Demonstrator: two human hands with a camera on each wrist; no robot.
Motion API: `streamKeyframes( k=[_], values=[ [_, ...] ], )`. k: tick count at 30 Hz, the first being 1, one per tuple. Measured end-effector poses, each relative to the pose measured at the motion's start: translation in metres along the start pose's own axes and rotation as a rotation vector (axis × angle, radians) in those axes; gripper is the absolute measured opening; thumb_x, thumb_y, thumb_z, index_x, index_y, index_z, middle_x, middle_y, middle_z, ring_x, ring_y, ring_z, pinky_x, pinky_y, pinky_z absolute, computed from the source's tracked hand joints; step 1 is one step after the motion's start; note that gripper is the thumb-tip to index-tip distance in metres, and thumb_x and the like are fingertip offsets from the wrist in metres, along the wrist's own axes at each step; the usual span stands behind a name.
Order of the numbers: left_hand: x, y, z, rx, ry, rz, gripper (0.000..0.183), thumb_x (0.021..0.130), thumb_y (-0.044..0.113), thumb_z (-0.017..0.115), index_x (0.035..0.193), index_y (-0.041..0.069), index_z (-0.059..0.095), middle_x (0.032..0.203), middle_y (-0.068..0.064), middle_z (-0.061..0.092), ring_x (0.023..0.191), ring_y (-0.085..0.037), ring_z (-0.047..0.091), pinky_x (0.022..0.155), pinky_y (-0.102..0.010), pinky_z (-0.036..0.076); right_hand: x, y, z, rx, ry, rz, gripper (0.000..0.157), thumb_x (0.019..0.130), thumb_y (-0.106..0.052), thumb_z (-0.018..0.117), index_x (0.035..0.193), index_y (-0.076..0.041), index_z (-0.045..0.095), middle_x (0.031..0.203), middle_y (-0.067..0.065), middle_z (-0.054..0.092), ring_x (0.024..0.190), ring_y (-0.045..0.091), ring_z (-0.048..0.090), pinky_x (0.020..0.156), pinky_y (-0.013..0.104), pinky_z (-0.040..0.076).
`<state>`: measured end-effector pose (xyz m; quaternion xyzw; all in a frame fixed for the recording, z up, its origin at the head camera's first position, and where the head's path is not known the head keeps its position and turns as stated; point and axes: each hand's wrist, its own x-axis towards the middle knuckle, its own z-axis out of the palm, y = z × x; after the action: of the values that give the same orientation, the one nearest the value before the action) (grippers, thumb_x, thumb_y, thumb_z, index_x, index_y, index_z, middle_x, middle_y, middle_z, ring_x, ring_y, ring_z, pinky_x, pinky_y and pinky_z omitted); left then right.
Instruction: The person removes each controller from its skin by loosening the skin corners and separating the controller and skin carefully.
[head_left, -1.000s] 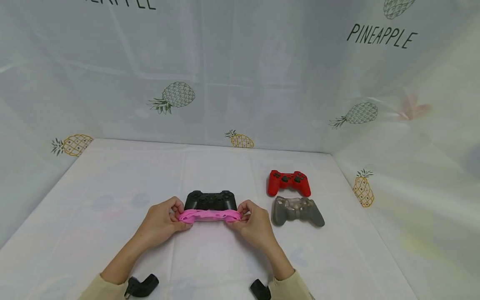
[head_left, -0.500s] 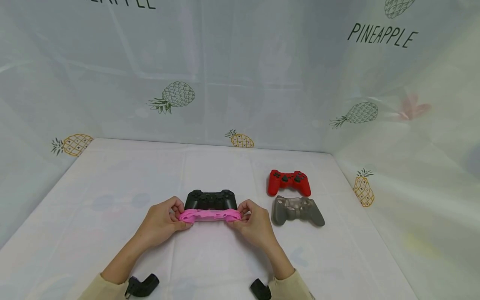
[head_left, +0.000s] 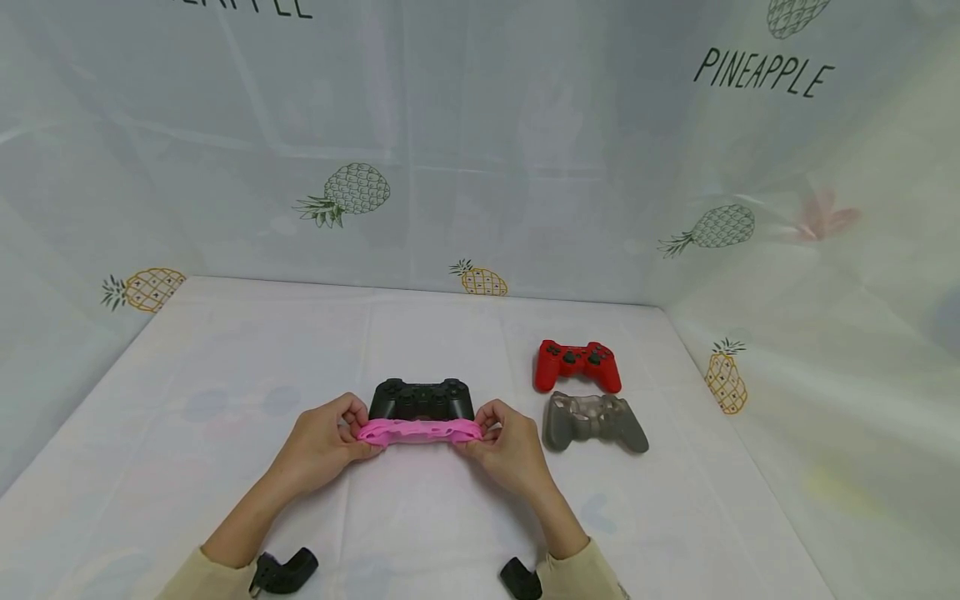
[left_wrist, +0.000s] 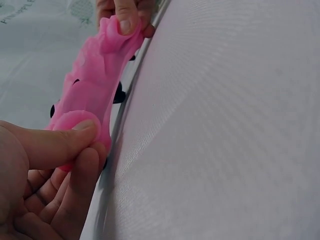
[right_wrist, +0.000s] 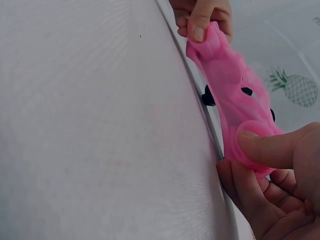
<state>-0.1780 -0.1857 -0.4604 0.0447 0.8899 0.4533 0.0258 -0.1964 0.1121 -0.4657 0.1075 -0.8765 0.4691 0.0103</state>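
Observation:
A pink silicone controller cover point(head_left: 420, 430) is stretched between both hands, just in front of a black game controller point(head_left: 422, 402) on the white tabletop. My left hand point(head_left: 322, 443) pinches the cover's left end between thumb and fingers; the left wrist view shows the thumb pressed on a rounded pink grip lobe point(left_wrist: 75, 122). At the opposite end my right hand point(head_left: 512, 450) pinches the matching lobe point(right_wrist: 252, 142) the same way. Black parts of the controller show past the pink cover point(right_wrist: 230, 85) in both wrist views; most of the controller is hidden behind it there.
To the right lie a red game controller point(head_left: 577, 367) and, just nearer, a grey controller-shaped piece point(head_left: 595, 422). White cloth covers the table point(head_left: 225, 375). A pineapple-print curtain point(head_left: 495, 208) rises behind and at the sides. Black wrist devices point(head_left: 285, 572) sit by the sleeves.
The hands hold the same place and grip. The pink cover's upper edge has shifted very slightly, and the black controller behind it sits a touch higher in view.

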Motion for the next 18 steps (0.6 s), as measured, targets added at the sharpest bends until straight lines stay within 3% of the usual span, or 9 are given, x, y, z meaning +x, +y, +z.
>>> streamKeyframes(
  k=[18],
  values=[
    [0.0003, 0.0015, 0.0018, -0.003, 0.023, 0.007, 0.036, 0.083, 0.017, 0.092, 0.101, 0.014, 0.062, 0.079, 0.001, 0.062, 0.067, -0.012, 0.057, 0.065, -0.027, 0.043, 0.0038, -0.0017, 0.0004, -0.019, -0.003, 0.007, 0.027, 0.084, -0.013, 0.091, 0.092, -0.014, 0.065, 0.084, -0.003, 0.063, 0.073, 0.008, 0.062, 0.067, 0.024, 0.050]
  ],
)
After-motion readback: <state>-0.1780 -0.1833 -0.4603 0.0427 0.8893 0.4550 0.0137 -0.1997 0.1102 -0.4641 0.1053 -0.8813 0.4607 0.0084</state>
